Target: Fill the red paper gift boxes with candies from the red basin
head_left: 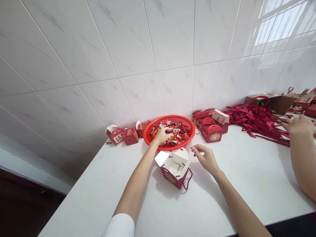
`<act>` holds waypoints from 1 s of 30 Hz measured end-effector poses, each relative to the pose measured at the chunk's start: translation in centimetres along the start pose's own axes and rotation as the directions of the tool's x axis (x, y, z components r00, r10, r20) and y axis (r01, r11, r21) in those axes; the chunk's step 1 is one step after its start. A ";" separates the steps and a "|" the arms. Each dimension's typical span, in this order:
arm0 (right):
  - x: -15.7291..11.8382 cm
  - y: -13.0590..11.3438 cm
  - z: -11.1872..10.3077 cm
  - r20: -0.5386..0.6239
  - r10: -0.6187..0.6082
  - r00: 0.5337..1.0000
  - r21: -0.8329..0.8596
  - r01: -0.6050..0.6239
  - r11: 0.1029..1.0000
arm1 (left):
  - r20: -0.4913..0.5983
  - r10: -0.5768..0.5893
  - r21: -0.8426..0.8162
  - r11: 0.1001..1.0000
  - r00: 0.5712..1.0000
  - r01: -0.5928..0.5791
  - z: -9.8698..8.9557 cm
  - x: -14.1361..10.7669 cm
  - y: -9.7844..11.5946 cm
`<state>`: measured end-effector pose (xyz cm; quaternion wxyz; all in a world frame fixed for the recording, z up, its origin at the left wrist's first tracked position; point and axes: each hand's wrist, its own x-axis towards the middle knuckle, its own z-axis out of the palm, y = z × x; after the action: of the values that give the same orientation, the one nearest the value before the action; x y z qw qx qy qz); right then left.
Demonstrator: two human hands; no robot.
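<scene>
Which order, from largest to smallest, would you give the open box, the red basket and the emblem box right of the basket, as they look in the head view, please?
1. Red basket
2. Open box
3. Emblem box

White smooth-topped table point(98, 191), against wall. On it: round red plastic mesh basket point(147, 140), near wall. Just in front, open dark-red cardboard box point(172, 179), upright, white inside, flaps up, dark-red cord handle at its right side. Left of basket, three small red-and-white cardboard boxes point(130, 137) in a row. Right of basket, cluster of red cardboard gift boxes point(211, 133), close together. Farther right, loose heap of dark-red fabric ribbons point(256, 121); behind it, brown open cardboard carton point(281, 103), partly hidden.
</scene>
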<state>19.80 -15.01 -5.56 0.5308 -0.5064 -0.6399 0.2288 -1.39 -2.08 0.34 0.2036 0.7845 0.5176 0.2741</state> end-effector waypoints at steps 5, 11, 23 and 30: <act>0.0 0.1 0.2 0.012 0.004 1.000 -0.023 -0.003 1.000 | -0.008 -0.087 0.044 0.995 0.996 0.087 0.2 0.3 -0.9; 0.0 0.3 0.3 0.019 -0.006 1.000 -0.043 0.006 0.999 | 0.076 -0.171 0.174 0.972 0.982 0.156 0.4 0.3 -1.7; -0.1 0.4 0.4 0.027 -0.029 0.999 -0.066 0.031 0.997 | 0.491 0.040 0.273 0.942 0.870 -0.197 0.3 -0.1 0.6; -0.1 0.4 0.5 0.046 -0.031 0.998 -0.080 0.035 0.996 | 0.539 0.117 0.278 0.910 0.834 -0.308 0.4 -0.1 1.4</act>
<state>19.49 -14.85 -6.15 0.4991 -0.5117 -0.6685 0.2052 -0.20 -2.73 0.81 0.1567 0.9057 0.3934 -0.0202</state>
